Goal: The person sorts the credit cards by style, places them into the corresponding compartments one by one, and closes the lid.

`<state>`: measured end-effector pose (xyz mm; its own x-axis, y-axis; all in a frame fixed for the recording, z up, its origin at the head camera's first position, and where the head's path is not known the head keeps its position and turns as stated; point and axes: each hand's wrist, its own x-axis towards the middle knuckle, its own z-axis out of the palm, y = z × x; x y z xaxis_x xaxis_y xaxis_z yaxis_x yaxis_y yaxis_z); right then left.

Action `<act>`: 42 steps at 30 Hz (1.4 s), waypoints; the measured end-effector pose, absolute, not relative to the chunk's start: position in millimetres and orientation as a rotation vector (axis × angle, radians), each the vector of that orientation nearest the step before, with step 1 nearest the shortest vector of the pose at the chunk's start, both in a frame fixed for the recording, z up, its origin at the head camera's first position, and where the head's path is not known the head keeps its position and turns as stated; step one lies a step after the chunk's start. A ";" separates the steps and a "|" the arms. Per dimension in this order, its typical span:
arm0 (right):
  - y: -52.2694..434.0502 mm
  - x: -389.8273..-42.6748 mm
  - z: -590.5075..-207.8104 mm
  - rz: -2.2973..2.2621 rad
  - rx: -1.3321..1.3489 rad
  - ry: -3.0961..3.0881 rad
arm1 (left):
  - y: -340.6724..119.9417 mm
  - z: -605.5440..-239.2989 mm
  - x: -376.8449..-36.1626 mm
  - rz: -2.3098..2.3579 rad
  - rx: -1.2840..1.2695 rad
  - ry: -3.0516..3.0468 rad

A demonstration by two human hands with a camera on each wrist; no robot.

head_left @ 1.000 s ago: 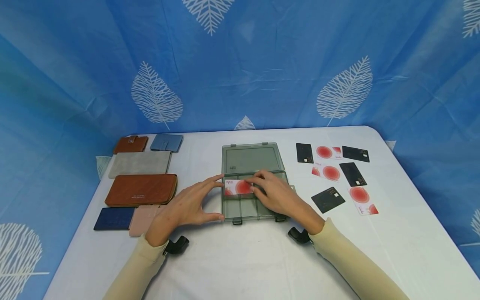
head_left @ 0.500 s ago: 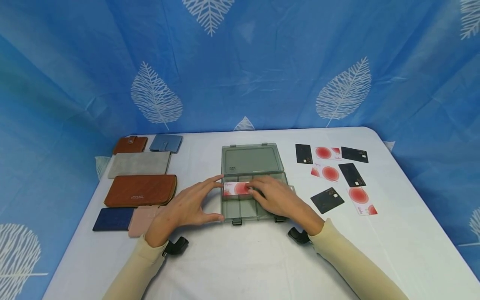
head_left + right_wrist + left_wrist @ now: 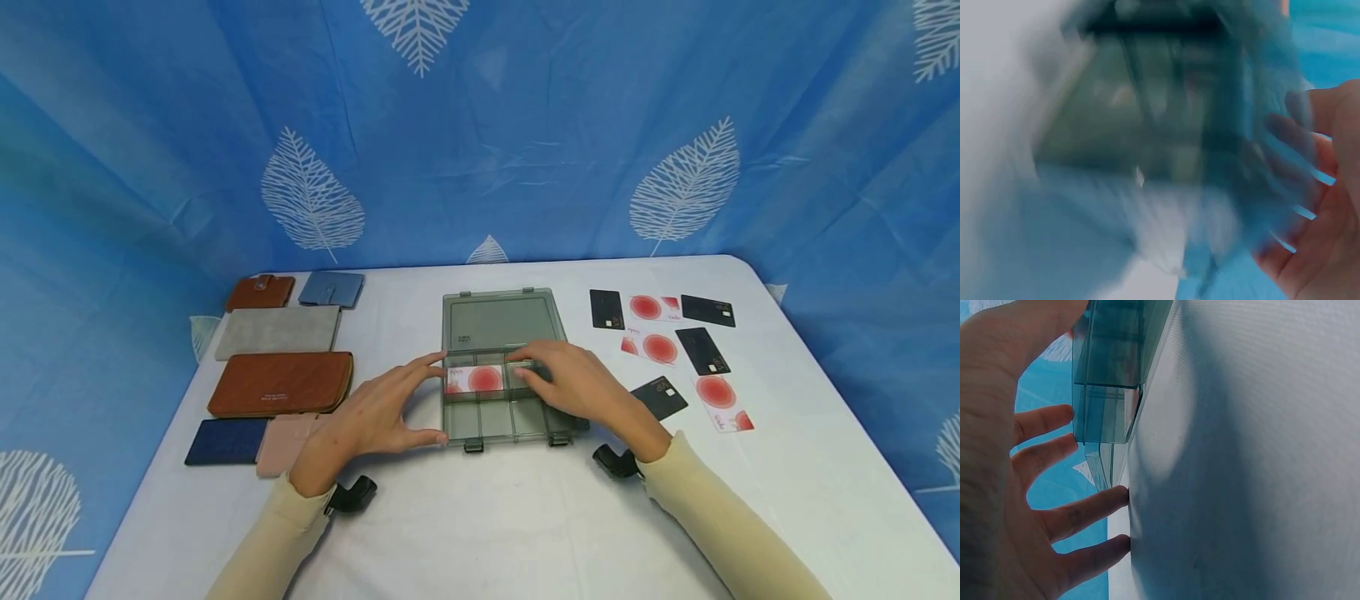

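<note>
A green see-through divided box (image 3: 497, 421) lies on the table with its lid (image 3: 502, 321) folded back. A red-and-white card (image 3: 474, 380) lies across the back left compartments, over a divider between them. My left hand (image 3: 382, 407) spans the box's left side, fingers fairly straight, thumb at the front left corner. In the left wrist view, some fingertips (image 3: 1063, 414) of it touch the box wall, while others rest on the tabletop. Over the box's right part hovers my right hand (image 3: 573, 379), thumb and fingers apart and holding nothing. The right wrist view is badly blurred.
Several black cards (image 3: 702, 351) and red-and-white cards (image 3: 716, 392) are spread on the right. At the left lie a brown long wallet (image 3: 281, 383), a grey wallet (image 3: 279, 331), a navy wallet (image 3: 227, 442), a pink wallet (image 3: 285, 442), a small brown wallet (image 3: 259, 292) and a blue one (image 3: 332, 289).
My right hand has let go of the red-and-white card and shifted right, leaving it in the box. My left hand stays at the box's left side.
</note>
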<state>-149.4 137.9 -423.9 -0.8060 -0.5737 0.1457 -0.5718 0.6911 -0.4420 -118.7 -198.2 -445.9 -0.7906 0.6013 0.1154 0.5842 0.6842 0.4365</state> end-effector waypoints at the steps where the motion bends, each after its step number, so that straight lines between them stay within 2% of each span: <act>1: 142.4 -151.0 -421.5 -0.776 -0.977 2.892 | -198.2 -446.3 -118.5 0.718 1.002 2.850; 8: 180.0 -166.1 -411.3 -0.822 -0.947 2.943 | -198.5 -446.6 -118.4 0.709 1.005 2.855; 23: 260.3 -180.5 -421.1 -0.577 -0.555 2.995 | -198.3 -446.6 -118.0 0.718 1.005 2.852; 28: 278.8 -179.8 -422.7 -0.597 -0.423 2.958 | -198.1 -446.3 -118.0 0.714 1.015 2.850; 42: 312.9 -181.6 -429.1 -0.493 -0.260 2.914 | -198.9 -446.5 -117.7 0.709 1.012 2.843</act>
